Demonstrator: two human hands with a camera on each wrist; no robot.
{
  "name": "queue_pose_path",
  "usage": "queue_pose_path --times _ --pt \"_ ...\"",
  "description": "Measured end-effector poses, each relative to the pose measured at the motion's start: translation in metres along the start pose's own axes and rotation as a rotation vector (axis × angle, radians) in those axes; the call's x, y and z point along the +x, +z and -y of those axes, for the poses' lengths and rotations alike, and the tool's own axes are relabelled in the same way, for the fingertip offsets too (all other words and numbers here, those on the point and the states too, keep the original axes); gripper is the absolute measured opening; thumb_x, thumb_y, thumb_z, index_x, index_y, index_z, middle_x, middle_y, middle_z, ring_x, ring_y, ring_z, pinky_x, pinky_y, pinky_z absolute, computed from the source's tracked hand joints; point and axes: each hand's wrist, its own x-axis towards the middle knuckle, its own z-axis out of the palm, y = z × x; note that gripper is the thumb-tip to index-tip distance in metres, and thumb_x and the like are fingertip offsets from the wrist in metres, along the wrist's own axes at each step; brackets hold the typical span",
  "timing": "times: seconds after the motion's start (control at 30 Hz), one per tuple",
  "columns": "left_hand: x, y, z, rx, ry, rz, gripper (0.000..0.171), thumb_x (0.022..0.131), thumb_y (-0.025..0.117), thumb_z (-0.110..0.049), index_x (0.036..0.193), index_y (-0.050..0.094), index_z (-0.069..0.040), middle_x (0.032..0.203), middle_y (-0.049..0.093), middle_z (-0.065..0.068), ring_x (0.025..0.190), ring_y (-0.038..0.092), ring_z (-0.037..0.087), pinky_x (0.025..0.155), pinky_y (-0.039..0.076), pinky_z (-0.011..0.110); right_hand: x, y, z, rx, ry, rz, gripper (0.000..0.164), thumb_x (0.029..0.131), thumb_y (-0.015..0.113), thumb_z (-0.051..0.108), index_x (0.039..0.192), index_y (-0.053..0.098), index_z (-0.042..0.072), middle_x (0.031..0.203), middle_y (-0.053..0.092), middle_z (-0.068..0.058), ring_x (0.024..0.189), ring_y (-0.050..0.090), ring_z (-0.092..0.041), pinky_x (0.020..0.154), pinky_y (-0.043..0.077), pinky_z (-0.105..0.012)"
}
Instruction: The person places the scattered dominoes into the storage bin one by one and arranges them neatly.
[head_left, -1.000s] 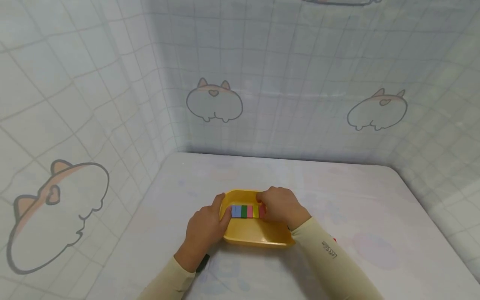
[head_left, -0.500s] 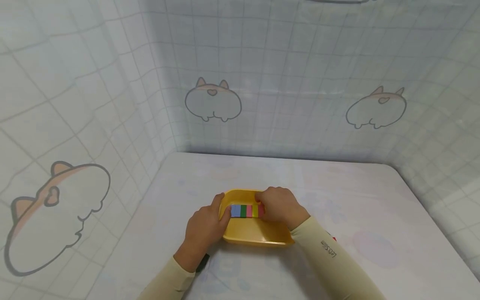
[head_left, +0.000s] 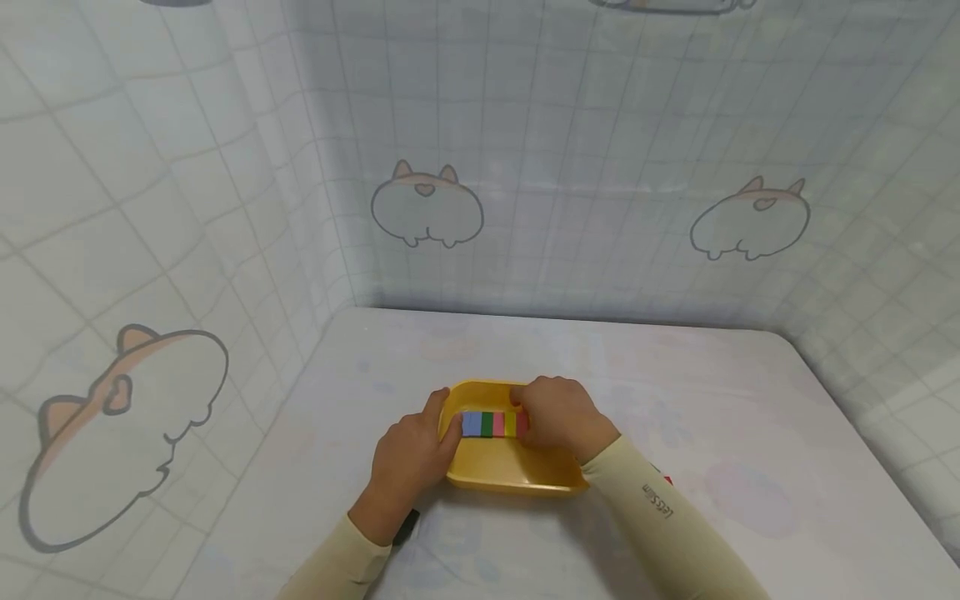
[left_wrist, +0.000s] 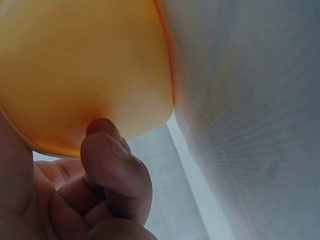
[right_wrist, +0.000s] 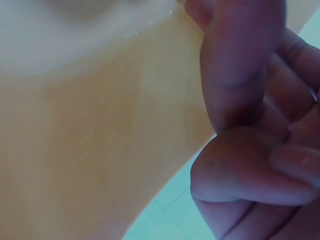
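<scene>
A yellow tray sits on the table. Inside it lies a row of small coloured blocks, with blue, green, pink, yellow and red faces. My left hand grips the tray's left wall, thumb inside at the blue end of the row. In the left wrist view its curled fingers press the tray's outer wall. My right hand reaches over the right side, fingers curled at the red block ending the row. Its fingertips there are hidden; the right wrist view shows bent fingers beside the tray.
A small red-edged item shows partly behind the right sleeve. A dark band shows at the left wrist. The pale table is enclosed by grid-patterned curtains at the back and sides.
The head view has shifted slightly. Both hands, the tray and the row of blocks hold nearly the same places.
</scene>
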Motion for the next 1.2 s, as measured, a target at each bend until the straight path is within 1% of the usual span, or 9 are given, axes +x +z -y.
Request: queue_pose_path --times 0.1,0.27,0.47,0.53,0.67,0.77,0.9,1.1,1.2 --pt "0.0 0.0 0.0 -0.003 -0.006 0.004 0.056 0.106 0.056 -0.048 0.149 0.053 -0.013 0.063 0.054 -0.001 0.053 0.049 0.017 0.05 0.047 0.035 -0.002 -0.001 0.0 -0.003 0.01 0.009 0.032 0.086 0.077 0.027 0.118 0.074 0.023 0.08 0.063 0.009 0.07 0.056 -0.018 0.064 0.048 -0.036" --pt "0.002 0.0 0.001 0.002 -0.004 -0.001 0.056 0.106 0.056 -0.049 0.149 0.053 -0.014 0.069 0.06 0.003 0.054 0.051 0.017 0.05 0.047 0.036 -0.009 -0.008 -0.001 -0.006 0.021 0.004 0.035 0.088 0.077 0.033 0.122 0.074 0.022 0.091 0.071 0.006 0.075 0.059 -0.018 0.067 0.051 -0.039" --pt "0.004 0.0 -0.001 0.012 -0.031 0.014 0.056 0.106 0.054 -0.05 0.15 0.052 -0.015 0.07 0.06 0.003 0.056 0.052 0.018 0.053 0.05 0.037 -0.02 -0.021 -0.005 -0.007 0.03 -0.004 0.052 0.088 0.083 0.045 0.134 0.072 0.023 0.111 0.075 0.003 0.093 0.067 -0.019 0.077 0.056 -0.042" --pt "0.004 0.001 -0.002 0.015 -0.041 0.022 0.057 0.106 0.053 -0.05 0.15 0.052 -0.015 0.073 0.063 0.004 0.057 0.053 0.018 0.054 0.051 0.038 -0.026 -0.025 -0.007 0.003 0.02 -0.017 0.054 0.088 0.083 0.047 0.134 0.071 0.022 0.115 0.075 0.004 0.098 0.068 -0.019 0.079 0.056 -0.042" --pt "0.004 0.003 -0.002 0.015 -0.044 0.019 0.057 0.106 0.053 -0.05 0.15 0.052 -0.015 0.075 0.064 0.006 0.057 0.052 0.019 0.054 0.051 0.039 -0.04 -0.034 -0.01 0.041 -0.004 -0.051 0.055 0.088 0.084 0.048 0.133 0.072 0.018 0.111 0.075 0.005 0.097 0.069 -0.018 0.078 0.056 -0.041" --pt "0.004 0.005 -0.002 0.015 -0.037 0.007 0.056 0.106 0.053 -0.05 0.149 0.053 -0.015 0.072 0.063 0.006 0.055 0.051 0.018 0.052 0.049 0.038 -0.05 -0.039 -0.013 0.056 -0.007 -0.069 0.055 0.088 0.083 0.048 0.133 0.071 0.019 0.109 0.075 0.007 0.095 0.069 -0.016 0.074 0.055 -0.039" --pt "0.004 0.006 -0.002 0.017 -0.031 0.002 0.055 0.106 0.053 -0.05 0.149 0.052 -0.015 0.07 0.061 0.004 0.055 0.051 0.018 0.051 0.047 0.037 -0.062 -0.042 -0.018 0.091 0.0 -0.103 0.053 0.09 0.082 0.046 0.134 0.07 0.019 0.113 0.075 0.006 0.098 0.07 -0.018 0.074 0.055 -0.04" --pt "0.003 0.005 -0.002 0.013 -0.026 0.005 0.056 0.106 0.053 -0.05 0.15 0.052 -0.015 0.067 0.057 0.002 0.054 0.049 0.018 0.05 0.045 0.036 -0.077 -0.036 -0.035 0.138 -0.029 -0.197 0.048 0.091 0.082 0.041 0.131 0.071 0.016 0.113 0.075 0.004 0.097 0.07 -0.018 0.078 0.056 -0.041" --pt "0.003 0.003 -0.003 0.014 -0.026 0.006 0.056 0.106 0.054 -0.05 0.15 0.052 -0.015 0.065 0.056 0.001 0.053 0.049 0.018 0.05 0.045 0.035 -0.083 -0.031 -0.045 0.149 -0.064 -0.265 0.043 0.091 0.083 0.039 0.127 0.073 0.017 0.109 0.075 0.006 0.089 0.068 -0.013 0.077 0.056 -0.038"
